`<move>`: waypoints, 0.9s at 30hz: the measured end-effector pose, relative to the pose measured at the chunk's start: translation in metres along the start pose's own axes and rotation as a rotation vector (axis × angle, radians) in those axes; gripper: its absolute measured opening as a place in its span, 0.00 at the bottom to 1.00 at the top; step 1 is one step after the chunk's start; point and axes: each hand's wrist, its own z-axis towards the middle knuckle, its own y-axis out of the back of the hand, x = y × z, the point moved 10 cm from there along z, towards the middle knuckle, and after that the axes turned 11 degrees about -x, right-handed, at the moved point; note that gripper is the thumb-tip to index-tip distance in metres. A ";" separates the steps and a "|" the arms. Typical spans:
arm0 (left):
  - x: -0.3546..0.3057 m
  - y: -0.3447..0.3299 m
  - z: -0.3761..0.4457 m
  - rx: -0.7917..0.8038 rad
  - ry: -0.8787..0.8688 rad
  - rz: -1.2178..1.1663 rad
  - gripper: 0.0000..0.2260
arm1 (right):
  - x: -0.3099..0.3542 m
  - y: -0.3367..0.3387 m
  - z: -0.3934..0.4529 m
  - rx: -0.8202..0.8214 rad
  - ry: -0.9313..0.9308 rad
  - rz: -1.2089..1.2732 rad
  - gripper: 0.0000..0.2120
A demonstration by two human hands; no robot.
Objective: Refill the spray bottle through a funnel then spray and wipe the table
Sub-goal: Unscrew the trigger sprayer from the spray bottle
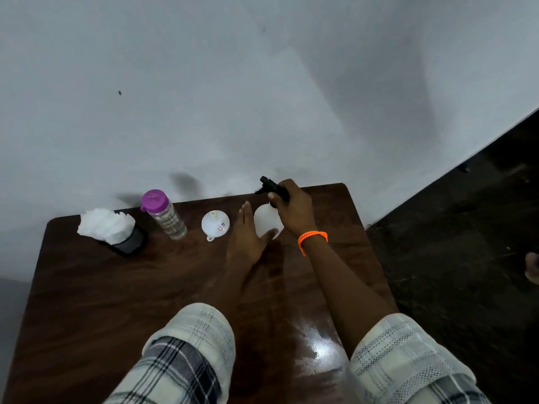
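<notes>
Right hand [293,209] curled round the black sprayer head [272,188], left hand [248,231] flat-fingered against the bottle [266,223] at desk [116,287] 1 o'clock: brace firmly, unscrew straight, funnel [215,224] just left.

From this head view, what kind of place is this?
Probably a plain room at home or a small work corner, not a lab: a dark wooden table pushed against a bare pale wall, holding a tissue holder and a purple-capped bottle, with dark flooring alongside.

Rolled-up plaid sleeves [186,354], white with black-grey checks; orange braided band [312,238] on right wrist.
</notes>
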 end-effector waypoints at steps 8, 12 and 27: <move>-0.002 0.014 -0.053 -0.044 0.104 -0.154 0.53 | 0.025 0.031 -0.027 0.097 -0.066 0.027 0.13; -0.020 0.040 -0.072 -0.023 0.010 -0.155 0.39 | 0.046 0.042 -0.038 0.233 -0.007 0.003 0.19; -0.020 0.102 -0.116 0.281 -0.056 -0.067 0.35 | 0.110 0.042 -0.090 0.618 0.003 0.165 0.13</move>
